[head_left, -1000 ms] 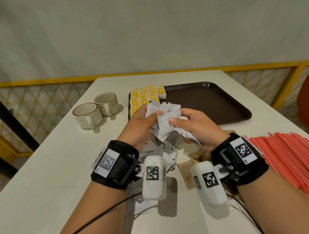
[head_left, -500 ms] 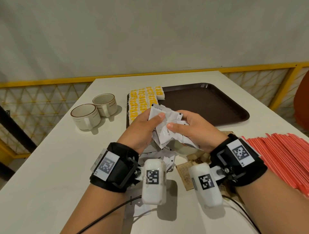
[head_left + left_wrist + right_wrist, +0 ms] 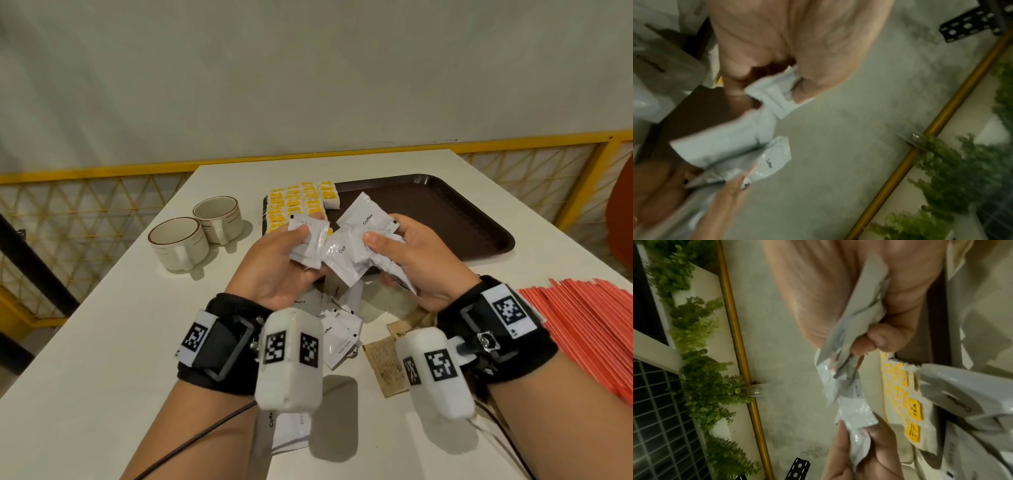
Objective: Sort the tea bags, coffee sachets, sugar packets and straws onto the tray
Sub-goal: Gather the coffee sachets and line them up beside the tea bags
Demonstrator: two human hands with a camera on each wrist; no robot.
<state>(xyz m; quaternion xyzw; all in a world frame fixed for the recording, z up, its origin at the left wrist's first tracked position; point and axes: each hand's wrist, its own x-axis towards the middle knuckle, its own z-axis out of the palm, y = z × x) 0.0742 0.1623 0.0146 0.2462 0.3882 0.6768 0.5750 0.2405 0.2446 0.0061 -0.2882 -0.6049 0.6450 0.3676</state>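
Note:
Both hands are raised over the table just in front of the brown tray [image 3: 445, 212]. My left hand [image 3: 277, 263] pinches a white coffee sachet [image 3: 306, 240] between thumb and fingers. My right hand [image 3: 414, 260] grips a bunch of white coffee sachets [image 3: 356, 240], fanned out toward the left hand. In the right wrist view the sachets [image 3: 851, 344] are squeezed between thumb and fingers. Yellow tea bags [image 3: 301, 202] lie in rows at the tray's left end. More coffee sachets [image 3: 337, 329] and brown sugar packets [image 3: 387, 363] lie on the table under my wrists. Red straws [image 3: 589, 329] lie piled at the right.
Two beige cups [image 3: 195, 236] stand on the white table [image 3: 96, 342] left of the tray. A yellow railing [image 3: 102, 171] runs behind the table. One more sachet [image 3: 287, 431] lies near the front edge beneath my left wrist.
The hands have drawn slightly apart: the left now holds one sachet of its own, separated from the bunch in the right hand. Both hands moved a little toward the tray.

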